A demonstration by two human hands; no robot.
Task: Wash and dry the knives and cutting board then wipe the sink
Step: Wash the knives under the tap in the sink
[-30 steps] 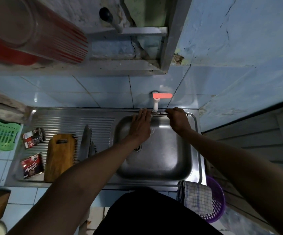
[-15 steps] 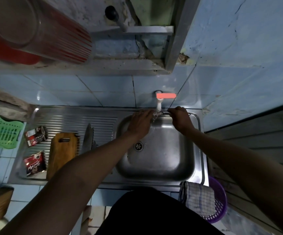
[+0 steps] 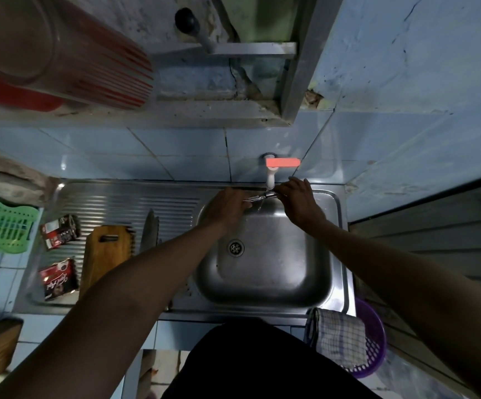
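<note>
A small knife [image 3: 255, 198] is held level under the white tap [image 3: 271, 175] at the back of the steel sink [image 3: 265, 283]. My right hand [image 3: 299, 198] grips its handle end just below the spout. My left hand [image 3: 229, 207] is curled over the blade end. A thin stream of water falls past the blade. A wooden cutting board [image 3: 106, 254] lies on the ribbed drainboard to the left. More knives [image 3: 150, 228] lie beside the board, partly hidden by my left forearm.
Two dark sachets [image 3: 60, 231] [image 3: 57, 279] lie on the drainboard's left part. A green plastic rack [image 3: 3, 226] stands at far left. A checked cloth [image 3: 337, 338] hangs over a purple basket [image 3: 374, 341] at the sink's front right corner. A red jug [image 3: 60, 50] sits on the shelf above.
My left hand went from flat and open over the basin to curled around the knife's blade beneath the tap. The right hand stayed at the spout.
</note>
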